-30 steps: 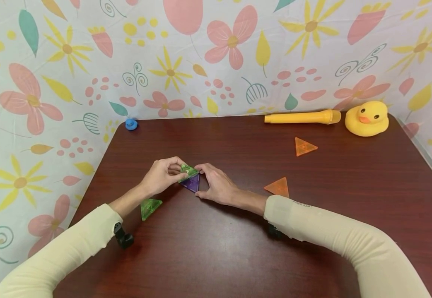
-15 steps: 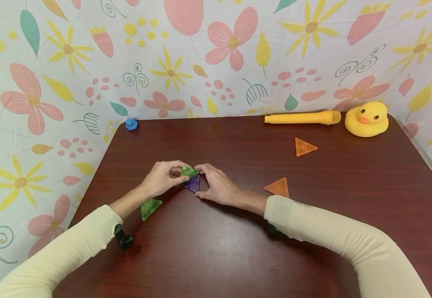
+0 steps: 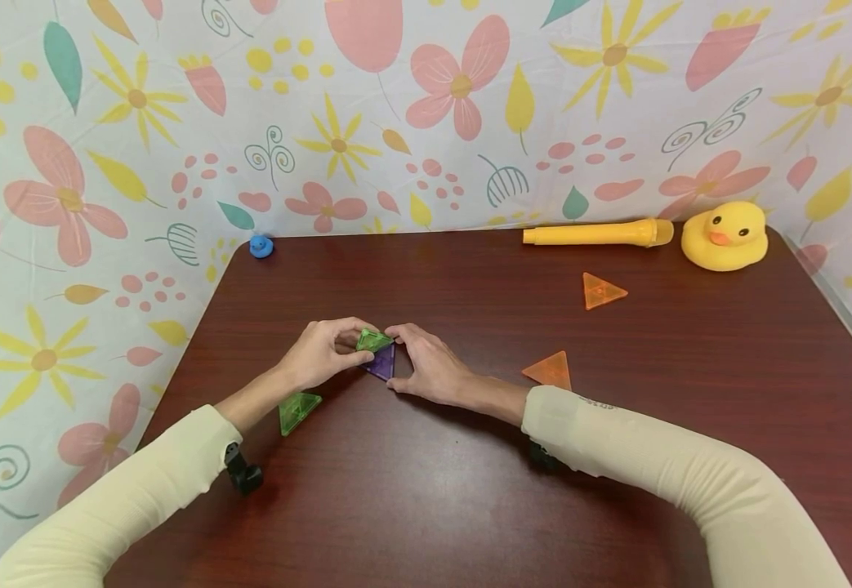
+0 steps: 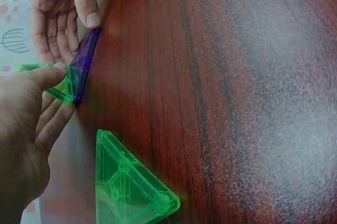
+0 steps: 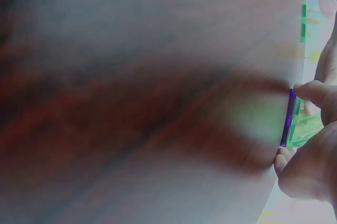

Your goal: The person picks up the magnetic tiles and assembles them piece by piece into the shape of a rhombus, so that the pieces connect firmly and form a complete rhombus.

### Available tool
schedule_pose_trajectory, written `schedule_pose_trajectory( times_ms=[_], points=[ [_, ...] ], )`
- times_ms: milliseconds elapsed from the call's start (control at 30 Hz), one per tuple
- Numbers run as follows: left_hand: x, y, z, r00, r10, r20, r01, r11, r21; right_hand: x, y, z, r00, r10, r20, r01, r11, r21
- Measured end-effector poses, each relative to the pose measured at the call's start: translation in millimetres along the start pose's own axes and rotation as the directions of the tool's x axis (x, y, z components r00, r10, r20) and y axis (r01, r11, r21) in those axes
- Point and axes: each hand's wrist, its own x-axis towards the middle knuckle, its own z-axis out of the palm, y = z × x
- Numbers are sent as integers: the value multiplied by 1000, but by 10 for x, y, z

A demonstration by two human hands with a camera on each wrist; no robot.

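Note:
My left hand (image 3: pixel 315 355) pinches a translucent green triangular magnetic tile (image 3: pixel 374 340) between thumb and fingers. That tile slants up from a purple triangular magnetic tile (image 3: pixel 382 363) on the table, its lower edge right at the purple one in the left wrist view. My right hand (image 3: pixel 429 365) holds the purple tile, thumb at its near corner and a fingertip by the far corner. A second green triangular tile (image 4: pixel 129 187) lies beside my left wrist. The right wrist view shows the purple tile (image 5: pixel 288 118) edge-on.
Two orange triangular tiles (image 3: pixel 603 291) (image 3: pixel 551 370) lie to the right, the nearer one just beyond my right forearm. Along the back stand a yellow toy microphone (image 3: pixel 595 234), a yellow rubber duck (image 3: pixel 724 237) and a small blue duck (image 3: pixel 260 246). A flowered cloth (image 3: pixel 367 122) hangs behind the table.
My left hand has moved slightly lower and nearer with the green tile, whose tilt has shifted a little. The right hand and the purple tile stay nearly in place.

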Motion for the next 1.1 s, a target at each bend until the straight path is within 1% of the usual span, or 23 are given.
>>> schedule_pose_trajectory(
  times_ms=[200,367,433,633,733,900,1100],
  points=[
    [-3,-2,-25,1000,-5,7,5,1000,-13,6,5,3,1000,4,6,-4,1000,-2],
    [1,-6,-58,999,-8,33,9,1000,-25,12,7,8,1000,13,8,-13,1000,0],
    [0,-14,-85,999,3,43,-2,1000,-23,11,5,9,1000,19,10,-19,1000,-1],
    [-19,-52,-252,996,50,73,-49,999,-16,9,-6,22,1000,25,10,-25,1000,-7],
    [-26,-83,-342,994,64,93,-63,998,-15,7,-12,26,1000,28,7,-28,1000,-12],
    [-71,-134,-468,991,61,122,-60,998,-9,4,-24,24,999,39,12,-38,999,-24],
    [-176,-213,-570,987,52,152,-56,998,22,2,-26,26,999,39,13,-39,999,-39]
  ],
)
